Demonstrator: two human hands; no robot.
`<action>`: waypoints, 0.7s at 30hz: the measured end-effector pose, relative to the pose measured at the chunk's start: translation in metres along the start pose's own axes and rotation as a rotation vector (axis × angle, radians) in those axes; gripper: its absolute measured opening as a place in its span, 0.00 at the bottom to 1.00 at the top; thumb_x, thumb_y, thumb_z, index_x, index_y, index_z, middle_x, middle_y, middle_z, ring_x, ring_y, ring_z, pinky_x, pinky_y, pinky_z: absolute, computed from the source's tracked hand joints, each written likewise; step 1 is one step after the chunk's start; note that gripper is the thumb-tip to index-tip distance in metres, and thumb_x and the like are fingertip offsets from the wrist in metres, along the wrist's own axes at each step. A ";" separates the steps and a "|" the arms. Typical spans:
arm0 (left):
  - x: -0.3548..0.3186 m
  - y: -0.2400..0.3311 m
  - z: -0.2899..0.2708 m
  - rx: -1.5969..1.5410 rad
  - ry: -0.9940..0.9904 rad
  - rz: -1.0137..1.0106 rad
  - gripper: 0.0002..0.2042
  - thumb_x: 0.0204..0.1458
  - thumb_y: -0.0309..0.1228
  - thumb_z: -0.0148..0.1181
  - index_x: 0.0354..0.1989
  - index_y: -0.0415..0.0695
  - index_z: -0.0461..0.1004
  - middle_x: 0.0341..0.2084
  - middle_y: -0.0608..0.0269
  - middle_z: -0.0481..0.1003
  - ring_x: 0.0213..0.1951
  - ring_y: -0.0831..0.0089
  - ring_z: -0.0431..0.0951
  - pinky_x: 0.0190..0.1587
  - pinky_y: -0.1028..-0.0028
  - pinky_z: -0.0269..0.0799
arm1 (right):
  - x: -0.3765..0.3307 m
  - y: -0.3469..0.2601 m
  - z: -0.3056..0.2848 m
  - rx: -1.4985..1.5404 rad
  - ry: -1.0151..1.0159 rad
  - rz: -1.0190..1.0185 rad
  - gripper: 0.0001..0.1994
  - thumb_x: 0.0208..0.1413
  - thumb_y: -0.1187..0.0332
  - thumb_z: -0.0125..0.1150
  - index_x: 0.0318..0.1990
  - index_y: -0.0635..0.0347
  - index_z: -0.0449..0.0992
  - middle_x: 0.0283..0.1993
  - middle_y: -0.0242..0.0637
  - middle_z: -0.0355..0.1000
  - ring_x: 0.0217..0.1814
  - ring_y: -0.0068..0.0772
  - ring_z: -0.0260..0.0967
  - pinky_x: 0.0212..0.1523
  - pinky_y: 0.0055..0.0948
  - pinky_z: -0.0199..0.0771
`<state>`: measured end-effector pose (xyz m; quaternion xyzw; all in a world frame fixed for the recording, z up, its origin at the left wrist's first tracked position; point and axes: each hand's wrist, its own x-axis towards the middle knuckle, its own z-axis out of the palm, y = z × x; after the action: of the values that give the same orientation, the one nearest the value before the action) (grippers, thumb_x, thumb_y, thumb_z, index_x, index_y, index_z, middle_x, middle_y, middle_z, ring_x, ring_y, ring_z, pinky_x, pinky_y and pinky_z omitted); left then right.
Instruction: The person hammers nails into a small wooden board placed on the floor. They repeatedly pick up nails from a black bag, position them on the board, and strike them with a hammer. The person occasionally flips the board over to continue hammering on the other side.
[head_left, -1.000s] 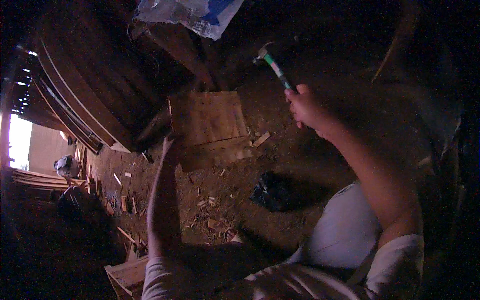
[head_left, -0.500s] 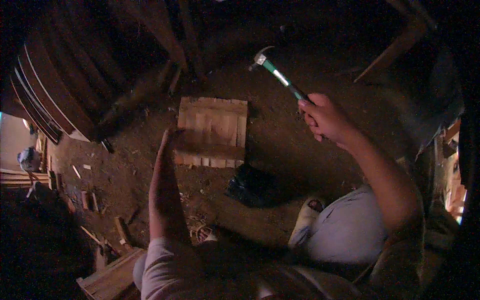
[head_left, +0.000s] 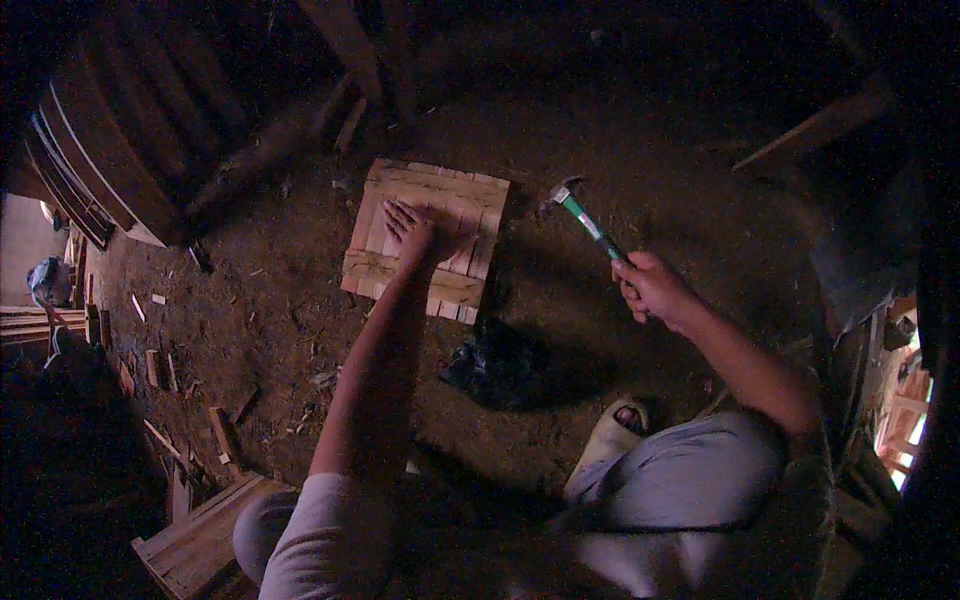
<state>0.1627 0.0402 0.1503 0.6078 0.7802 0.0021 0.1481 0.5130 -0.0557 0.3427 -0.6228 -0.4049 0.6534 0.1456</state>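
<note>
My knees in grey trousers are nearest to me, at the bottom of the view. A flat wooden piece lies beside my left knee. My foot in a pale sandal sits on the dirt floor, nearer to me than the little wooden panel. A dark crumpled bag lies on the dirt between my foot and the panel.

My right hand is off to the right of the panel. Its fingers are curled tight around the green handle of a hammer. The hammer's metal head is up in the air, just beside the panel's right edge.

My left hand lies flat on the panel. Its fingers are stretched out and a little spread, pressing on the slats.

The panel lies flat on the dirt. Small wood scraps lie well to its left. Big stacked boards lean farther off, past its left corner.
</note>
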 end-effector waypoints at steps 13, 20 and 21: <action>0.004 -0.003 0.009 -0.139 -0.240 -0.117 0.78 0.15 0.60 0.75 0.65 0.38 0.17 0.66 0.46 0.16 0.67 0.47 0.15 0.66 0.49 0.23 | 0.099 0.020 0.004 -0.026 -0.068 -0.146 0.10 0.64 0.61 0.45 0.38 0.57 0.64 0.18 0.24 0.55 0.13 0.16 0.51 0.12 0.22 0.56; 0.029 -0.070 0.086 0.530 0.636 -0.068 0.75 0.20 0.61 0.72 0.65 0.37 0.18 0.66 0.46 0.16 0.67 0.48 0.15 0.67 0.51 0.24 | 0.139 0.012 0.058 -0.321 0.109 -0.488 0.10 0.62 0.64 0.49 0.32 0.60 0.66 0.18 0.31 0.62 0.17 0.23 0.59 0.18 0.29 0.58; 0.023 -0.041 0.086 0.333 0.331 -0.087 0.72 0.25 0.60 0.70 0.65 0.37 0.19 0.66 0.46 0.17 0.67 0.48 0.16 0.67 0.51 0.24 | 0.137 0.032 0.048 -0.294 0.095 -0.341 0.10 0.62 0.64 0.50 0.32 0.61 0.66 0.19 0.32 0.63 0.18 0.24 0.60 0.19 0.30 0.59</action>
<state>0.1385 0.0363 0.0555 0.5812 0.8087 -0.0334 -0.0844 0.4533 0.0024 0.2203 -0.5899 -0.5878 0.5234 0.1803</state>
